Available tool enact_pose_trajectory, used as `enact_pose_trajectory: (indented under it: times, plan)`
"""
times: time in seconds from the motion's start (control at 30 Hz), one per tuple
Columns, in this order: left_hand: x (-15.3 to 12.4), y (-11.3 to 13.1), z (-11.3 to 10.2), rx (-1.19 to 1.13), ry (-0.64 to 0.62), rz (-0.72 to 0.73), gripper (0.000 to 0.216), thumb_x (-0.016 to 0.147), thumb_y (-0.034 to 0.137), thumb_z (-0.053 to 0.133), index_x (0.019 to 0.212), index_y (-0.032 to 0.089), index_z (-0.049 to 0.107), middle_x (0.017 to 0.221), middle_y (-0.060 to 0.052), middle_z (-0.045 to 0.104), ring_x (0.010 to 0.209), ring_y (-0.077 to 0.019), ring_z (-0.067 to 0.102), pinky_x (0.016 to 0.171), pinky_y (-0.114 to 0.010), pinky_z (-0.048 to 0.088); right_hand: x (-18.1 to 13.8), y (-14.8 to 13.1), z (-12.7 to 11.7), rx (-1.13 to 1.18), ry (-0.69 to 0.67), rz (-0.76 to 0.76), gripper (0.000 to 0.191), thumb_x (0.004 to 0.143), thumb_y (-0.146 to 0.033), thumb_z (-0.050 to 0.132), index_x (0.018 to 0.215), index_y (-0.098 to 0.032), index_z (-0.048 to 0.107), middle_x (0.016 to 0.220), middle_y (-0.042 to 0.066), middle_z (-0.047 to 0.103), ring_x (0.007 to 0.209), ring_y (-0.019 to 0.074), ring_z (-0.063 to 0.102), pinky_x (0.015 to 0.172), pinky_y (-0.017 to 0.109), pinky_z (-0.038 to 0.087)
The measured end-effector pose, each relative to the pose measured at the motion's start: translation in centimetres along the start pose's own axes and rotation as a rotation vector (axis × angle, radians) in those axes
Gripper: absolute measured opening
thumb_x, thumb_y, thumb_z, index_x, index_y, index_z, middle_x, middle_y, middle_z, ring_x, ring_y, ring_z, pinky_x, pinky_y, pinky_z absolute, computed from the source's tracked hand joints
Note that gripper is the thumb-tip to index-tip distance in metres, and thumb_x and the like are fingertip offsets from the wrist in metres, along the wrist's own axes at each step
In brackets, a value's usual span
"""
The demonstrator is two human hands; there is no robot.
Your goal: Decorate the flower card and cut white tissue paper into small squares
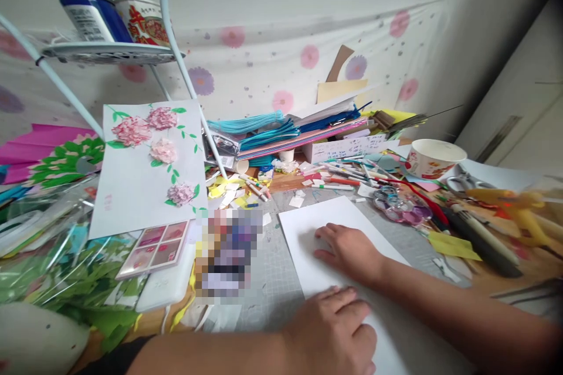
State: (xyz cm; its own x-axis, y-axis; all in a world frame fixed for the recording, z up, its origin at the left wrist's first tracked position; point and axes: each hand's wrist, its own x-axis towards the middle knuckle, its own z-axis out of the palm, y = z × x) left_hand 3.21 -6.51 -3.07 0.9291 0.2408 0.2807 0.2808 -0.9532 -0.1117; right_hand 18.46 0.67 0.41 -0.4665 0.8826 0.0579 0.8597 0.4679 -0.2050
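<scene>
A blank white sheet of paper (325,217) lies on the grey cutting mat (275,269) in front of me. My right hand (352,252) rests on its upper part, fingers apart and pointing left, with nothing held. Nearer to me, my left hand (336,328) lies over the sheet's left edge, its fingers stretched and slightly bent, pressing on the paper. To the left, a white card with pink paper flowers and green leaves (149,170) leans against a rack. A palette of four pink shades (153,249) lies below it.
Markers (338,181) and paper scraps litter the back of the mat. On the right are a flower-shaped palette (402,205), a paper bowl (435,158), scissors (470,180) and a yellow glue gun (514,205). Left, a metal rack (118,54) stands behind green scraps (109,281).
</scene>
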Motion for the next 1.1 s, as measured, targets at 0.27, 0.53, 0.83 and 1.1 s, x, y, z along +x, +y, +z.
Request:
enact_pose_trajectory:
  times: [0.27, 0.53, 0.83, 1.1]
  plan:
    - [0.0, -0.1, 2.2, 0.107, 0.306, -0.025, 0.018, 0.089, 0.036, 0.051, 0.082, 0.019, 0.054, 0.098, -0.004, 0.068, 0.098, -0.0232, 0.065, 0.085, -0.034, 0.055, -0.3, -0.4, -0.2, -0.019, -0.013, 0.011, 0.035, 0.090, -0.038, 0.053, 0.116, -0.016, 0.062, 0.106, 0.012, 0.067, 0.097, 0.0255, 0.062, 0.081, 0.033, 0.046]
    - [0.4, 0.1, 2.4, 0.107, 0.522, -0.086, 0.015, 0.086, 0.015, 0.045, 0.080, 0.022, 0.057, 0.090, -0.001, 0.070, 0.085, -0.0173, 0.068, 0.083, -0.029, 0.055, -2.8, 0.0, -1.9, -0.003, -0.081, -0.103, 0.031, 0.081, -0.029, 0.062, 0.110, -0.019, 0.065, 0.104, 0.010, 0.063, 0.099, 0.0241, 0.056, 0.087, 0.033, 0.045]
    - [1.2, 0.5, 1.7, 0.203, 0.575, -0.154, 0.018, 0.092, 0.038, 0.055, 0.100, 0.027, 0.065, 0.099, 0.006, 0.072, 0.094, -0.0146, 0.067, 0.087, -0.028, 0.052, -7.8, 2.7, -4.8, 0.090, -0.172, -0.199, 0.028, 0.083, -0.028, 0.062, 0.109, -0.022, 0.065, 0.118, 0.009, 0.062, 0.105, 0.0242, 0.057, 0.092, 0.036, 0.046]
    - [0.4, 0.1, 0.5, 0.299, 0.442, -0.070, 0.030, 0.092, 0.045, 0.053, 0.120, 0.035, 0.058, 0.117, 0.007, 0.067, 0.110, -0.0190, 0.062, 0.099, -0.034, 0.044, -15.2, 4.2, -5.5, -0.054, -0.131, -0.331, 0.062, 0.082, -0.035, 0.064, 0.140, -0.034, 0.044, 0.140, 0.011, 0.053, 0.131, 0.0330, 0.044, 0.101, 0.049, 0.042]
